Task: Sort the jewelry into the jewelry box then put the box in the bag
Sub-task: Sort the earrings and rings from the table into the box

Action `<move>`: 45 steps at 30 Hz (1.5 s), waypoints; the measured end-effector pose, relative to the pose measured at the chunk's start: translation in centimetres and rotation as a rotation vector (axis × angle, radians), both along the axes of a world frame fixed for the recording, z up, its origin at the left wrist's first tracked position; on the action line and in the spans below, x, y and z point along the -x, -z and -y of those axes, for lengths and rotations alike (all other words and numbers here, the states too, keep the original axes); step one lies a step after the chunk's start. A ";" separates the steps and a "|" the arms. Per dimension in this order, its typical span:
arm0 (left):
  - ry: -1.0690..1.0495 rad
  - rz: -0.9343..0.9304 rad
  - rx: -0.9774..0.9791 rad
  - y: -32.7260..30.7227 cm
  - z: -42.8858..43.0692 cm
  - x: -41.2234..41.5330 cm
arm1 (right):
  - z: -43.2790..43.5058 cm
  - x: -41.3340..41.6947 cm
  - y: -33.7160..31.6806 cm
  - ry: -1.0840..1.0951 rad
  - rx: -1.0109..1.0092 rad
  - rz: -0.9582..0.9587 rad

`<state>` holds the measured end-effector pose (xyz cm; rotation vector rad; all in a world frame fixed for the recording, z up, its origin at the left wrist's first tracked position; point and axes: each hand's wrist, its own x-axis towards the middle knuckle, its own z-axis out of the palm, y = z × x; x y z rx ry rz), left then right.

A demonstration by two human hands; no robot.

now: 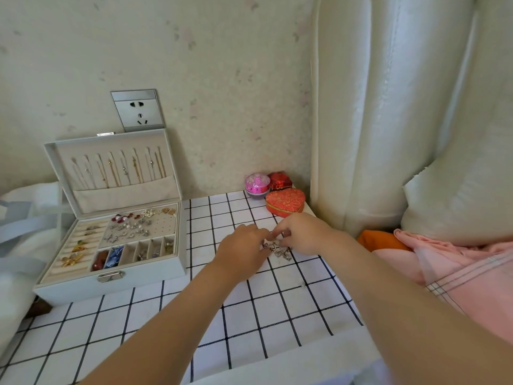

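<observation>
Hands meet mid-cloth: left hand [244, 247] and right hand [301, 234] curl together over silver jewelry [281, 252] lying on the checked cloth [277, 301]. The right pinches a piece; whether the left grips any, I cannot tell. Left of them the box [111, 284] stands open, part filled, with the bag [16, 218] beside it and a heart tin [286, 202] by the wall.

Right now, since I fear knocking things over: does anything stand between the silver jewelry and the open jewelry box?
Nothing visible does. The left hand and right hand both hold the silver jewelry; only bare checked cloth lies between it and the jewelry box, whose lid stands open.
</observation>
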<state>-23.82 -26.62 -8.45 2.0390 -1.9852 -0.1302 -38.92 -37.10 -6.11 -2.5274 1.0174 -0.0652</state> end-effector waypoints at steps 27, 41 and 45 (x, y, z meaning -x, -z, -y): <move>-0.193 -0.681 0.002 -2.4 -0.2 -0.5 | -0.6 -1.2 -1.7 0.154 -0.332 0.544; -0.214 -0.590 -0.041 -2.1 -1.0 -0.7 | -0.1 -0.7 -0.8 0.023 -0.106 -0.124; -0.196 -0.585 -0.042 -1.9 -1.1 -0.7 | -0.6 -1.3 -1.3 0.005 -0.177 -0.190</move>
